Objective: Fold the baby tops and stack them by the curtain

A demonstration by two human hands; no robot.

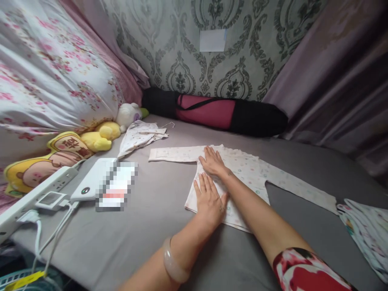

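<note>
A small white long-sleeved shirt (242, 169) with a faint coloured print lies spread flat on the grey bed sheet (157, 226), its sleeves stretched out to both sides. My left hand (209, 201) rests palm down on the lower left part of the shirt, fingers extended. Farther up, near the left shoulder, my right hand (214, 162) presses flat on the fabric, its forearm crossing over the shirt's middle and hiding part of it. Neither hand grips anything. A pale bangle circles my left wrist.
Folded printed cloth (368, 234) lies at the right edge. A white garment on a hanger (142, 135), plush toys (104, 135), a white power bank (93, 180), a blurred-out flat object (118, 188) and a power strip (39, 198) with cables occupy the left. A black-and-red long bag (209, 111) lines the wall.
</note>
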